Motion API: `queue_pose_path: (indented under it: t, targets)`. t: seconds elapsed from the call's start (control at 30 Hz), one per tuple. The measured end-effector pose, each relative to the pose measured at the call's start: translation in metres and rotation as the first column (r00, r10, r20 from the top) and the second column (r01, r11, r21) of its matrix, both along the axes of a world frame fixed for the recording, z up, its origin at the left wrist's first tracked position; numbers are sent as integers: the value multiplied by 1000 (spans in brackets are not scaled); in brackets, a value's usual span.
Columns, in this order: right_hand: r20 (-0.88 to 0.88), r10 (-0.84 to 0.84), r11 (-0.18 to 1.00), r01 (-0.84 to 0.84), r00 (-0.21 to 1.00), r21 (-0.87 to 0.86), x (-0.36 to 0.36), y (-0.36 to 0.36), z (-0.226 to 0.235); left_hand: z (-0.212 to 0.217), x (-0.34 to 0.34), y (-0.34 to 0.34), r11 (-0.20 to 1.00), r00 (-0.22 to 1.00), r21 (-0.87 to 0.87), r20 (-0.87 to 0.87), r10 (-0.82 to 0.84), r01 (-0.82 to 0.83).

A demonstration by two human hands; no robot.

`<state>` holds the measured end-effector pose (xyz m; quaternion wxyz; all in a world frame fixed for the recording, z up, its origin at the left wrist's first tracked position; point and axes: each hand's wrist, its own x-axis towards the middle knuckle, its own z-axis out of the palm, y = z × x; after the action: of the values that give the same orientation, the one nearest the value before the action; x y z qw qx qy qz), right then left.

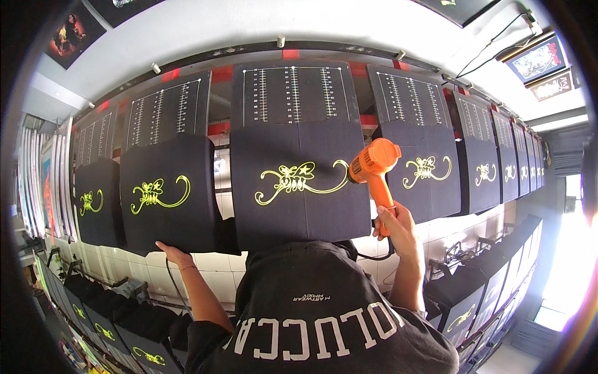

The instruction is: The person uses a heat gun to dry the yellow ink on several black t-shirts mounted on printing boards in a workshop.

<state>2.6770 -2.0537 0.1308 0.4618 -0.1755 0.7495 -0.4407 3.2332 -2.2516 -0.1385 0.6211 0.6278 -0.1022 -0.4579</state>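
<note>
In my right hand [398,225] is the handle of an orange heat gun [375,159], with the fingers closed round it. Its dark nozzle points left, over the right end of the neon-yellow print [293,179] on the black shirt [299,218] in the middle. That shirt lies flat over a dark board [296,93] with white scale marks. My left hand [174,254] is at the near edge of another black shirt [168,218] to the left, fingers stretched out and apparently touching the fabric. This shirt bears the same yellow print [159,193].
More boards with printed black shirts [479,177] run along the rail [280,45] on both sides. Behind me stands a second row of printed shirts [118,327]. A dark cord [377,257] hangs below the heat gun. Upright frames [47,181] are stacked at far left.
</note>
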Motion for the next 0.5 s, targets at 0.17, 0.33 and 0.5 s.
queue_pose_path:
  t: [0.17,0.33,0.5]
  targets:
    - [23,8,1000,-9,1000,23,3,0,6,-7,7,3,1000,1000,-20,0,-16,16]
    - [59,42,998,-44,997,38,6,4,10,1,-1,2,1000,1000,-11,6,-5,5]
    - [81,88,995,-91,993,40,11,7,10,8,-7,1,1000,1000,-22,14,2,-2]
